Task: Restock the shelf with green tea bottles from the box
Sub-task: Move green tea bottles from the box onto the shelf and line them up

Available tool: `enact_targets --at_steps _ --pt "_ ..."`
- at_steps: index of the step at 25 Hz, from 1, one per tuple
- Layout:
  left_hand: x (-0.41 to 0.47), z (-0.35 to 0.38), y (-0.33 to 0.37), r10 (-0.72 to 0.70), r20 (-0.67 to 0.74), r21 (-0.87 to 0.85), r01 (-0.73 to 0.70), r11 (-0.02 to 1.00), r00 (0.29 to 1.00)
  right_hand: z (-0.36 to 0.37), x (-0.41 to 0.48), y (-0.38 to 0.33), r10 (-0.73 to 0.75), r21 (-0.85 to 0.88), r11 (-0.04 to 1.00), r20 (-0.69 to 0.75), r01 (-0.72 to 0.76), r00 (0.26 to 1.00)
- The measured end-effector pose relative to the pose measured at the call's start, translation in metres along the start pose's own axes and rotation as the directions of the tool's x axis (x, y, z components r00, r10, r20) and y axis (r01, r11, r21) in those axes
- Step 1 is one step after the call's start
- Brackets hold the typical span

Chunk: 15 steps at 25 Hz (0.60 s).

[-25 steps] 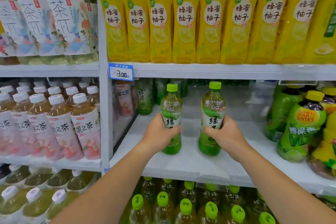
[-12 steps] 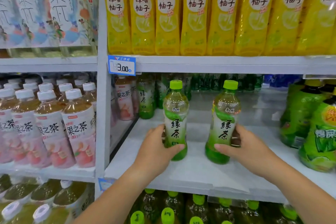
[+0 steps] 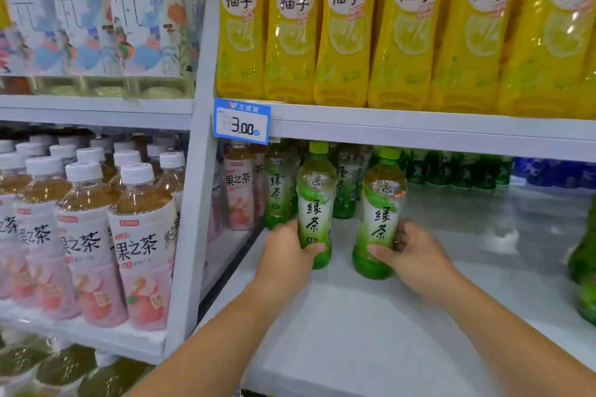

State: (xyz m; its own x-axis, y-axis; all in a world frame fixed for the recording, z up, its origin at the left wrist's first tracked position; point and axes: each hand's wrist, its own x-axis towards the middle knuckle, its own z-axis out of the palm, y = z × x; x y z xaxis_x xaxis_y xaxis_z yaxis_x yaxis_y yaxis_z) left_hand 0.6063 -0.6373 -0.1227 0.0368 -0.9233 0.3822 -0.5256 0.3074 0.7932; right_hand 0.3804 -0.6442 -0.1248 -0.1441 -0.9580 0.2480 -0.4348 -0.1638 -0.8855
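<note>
Green tea fills the left bottle (image 3: pixel 314 213), gripped by the left hand (image 3: pixel 285 263); the right hand (image 3: pixel 416 255) grips the right bottle (image 3: pixel 379 222).

tea bottles (image 3: pixel 315 200) in left hand (image 3: pixel 285 259), right hand (image 3: pixel 417 256)

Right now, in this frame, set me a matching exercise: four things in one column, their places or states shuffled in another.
1. left hand
2. yellow honey pomelo bottles
3. price tag
4. white-capped fruit tea bottles

A. clipped to the shelf edge
B. middle row, left bay
C. grips a green tea bottle
D. top row, right bay

Pairs: 1-C, 2-D, 3-A, 4-B.
</note>
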Motion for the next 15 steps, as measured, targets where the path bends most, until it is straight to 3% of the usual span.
enact_targets --at_steps 5,10,15 --pt "0.035 0.021 -0.011 -0.043 -0.029 0.077 0.045 0.996 0.999 0.026 0.044 0.008 -0.035 -0.021 0.999 -0.052 0.034 0.998" --pt "0.053 0.035 -0.011 -0.056 -0.091 0.104 0.066 0.992 0.994 0.045 0.069 0.012 -0.019 0.088 0.996 -0.084 0.027 0.996" --pt "0.066 0.036 -0.015 -0.042 -0.092 0.273 0.066 0.96 0.995 0.06 0.081 0.012 -0.037 0.15 0.987 -0.104 0.053 0.994"
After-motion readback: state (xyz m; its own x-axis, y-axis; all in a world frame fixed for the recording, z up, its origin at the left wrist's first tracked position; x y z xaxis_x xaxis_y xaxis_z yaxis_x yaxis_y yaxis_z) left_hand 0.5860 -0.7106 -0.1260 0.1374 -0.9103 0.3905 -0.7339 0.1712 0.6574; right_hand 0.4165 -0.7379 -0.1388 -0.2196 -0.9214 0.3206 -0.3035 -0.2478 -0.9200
